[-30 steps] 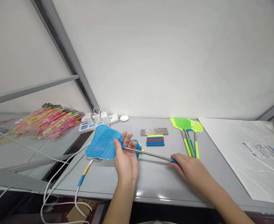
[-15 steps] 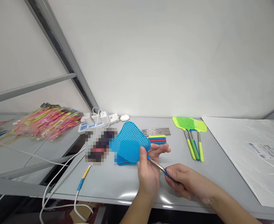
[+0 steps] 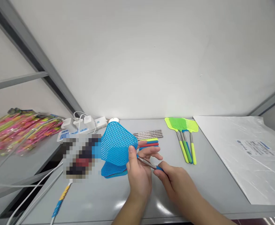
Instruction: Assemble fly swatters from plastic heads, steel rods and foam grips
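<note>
In the head view, the blue swatter's (image 3: 120,139) metal shaft (image 3: 147,162) is showing much shorter than a second ago, and the right hand (image 3: 178,181) is sitting closer to the left hand (image 3: 139,176); the shaft is seemingly sliding into itself, making the swatter compact. The left hand is pinching its neck; the right hand is closing around its blue grip (image 3: 158,168). This one swatter is staying above the middle of the surface (image 3: 97,200). Four other swatters (image 3: 186,151) are lying towards the back edge, right of middle. Left of them, at least four metal rods (image 3: 149,134) are lying nearest that edge, with at least four coloured grips (image 3: 151,144) in front, partly hidden. Under the blue swatter, spare heads (image 3: 114,169) are overlapping, too covered to count.
</note>
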`<state>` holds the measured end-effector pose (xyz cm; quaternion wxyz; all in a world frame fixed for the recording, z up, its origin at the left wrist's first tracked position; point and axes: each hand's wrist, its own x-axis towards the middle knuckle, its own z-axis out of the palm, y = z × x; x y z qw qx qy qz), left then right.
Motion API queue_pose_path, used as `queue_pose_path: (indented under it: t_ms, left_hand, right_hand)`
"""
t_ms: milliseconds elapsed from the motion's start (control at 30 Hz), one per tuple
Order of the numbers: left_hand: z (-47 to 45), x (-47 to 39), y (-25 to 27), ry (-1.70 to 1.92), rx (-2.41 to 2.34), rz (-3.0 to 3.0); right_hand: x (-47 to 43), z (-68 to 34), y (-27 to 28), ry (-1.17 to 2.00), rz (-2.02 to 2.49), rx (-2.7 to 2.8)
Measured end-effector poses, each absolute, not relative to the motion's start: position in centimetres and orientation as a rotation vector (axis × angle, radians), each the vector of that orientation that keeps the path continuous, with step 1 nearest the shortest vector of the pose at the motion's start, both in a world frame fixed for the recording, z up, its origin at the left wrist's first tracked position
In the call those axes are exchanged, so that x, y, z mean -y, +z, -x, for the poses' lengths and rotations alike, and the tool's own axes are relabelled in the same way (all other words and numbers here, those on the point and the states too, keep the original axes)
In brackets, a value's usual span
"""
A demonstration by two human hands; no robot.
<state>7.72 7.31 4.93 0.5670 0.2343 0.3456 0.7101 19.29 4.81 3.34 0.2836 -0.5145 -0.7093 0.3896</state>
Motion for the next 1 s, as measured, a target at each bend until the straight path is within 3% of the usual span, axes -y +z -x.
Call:
queue_pose_path:
  t_ms: [100,200,300,567,800,1000]
  left_hand:
    - [-8.5,-8.1,6.0,1.592,-0.803,-0.693]
    - [-9.5,-9.2,6.4,1.48,-0.802,-0.742]
    - [-10.4,-10.2,6.3,1.348,-0.832,-0.774]
    - [-12.1,-10.7,3.6,0.881,-0.799,-0.952]
    - [-11.6,-8.7,1.4,0.826,-1.062,-1.557]
    - [-12.0,-8.7,-0.3,0.88,-0.919,-2.244]
  right_hand:
    - [-4.6,-19.5,4.1,1.928,1.099,1.353]
    - [-4.4,-20.0,4.1,2.247,0.937,0.859]
    - [-4.4,-20.9,3.1,2.065,1.003,0.898]
    - [-2.7,-25.2,0.5,0.924,1.469,1.441]
    - [-7.7,-30.9,0.5,0.52,1.964,1.395]
    - [-12.4,-31.3,1.8,0.277,2.336,1.412]
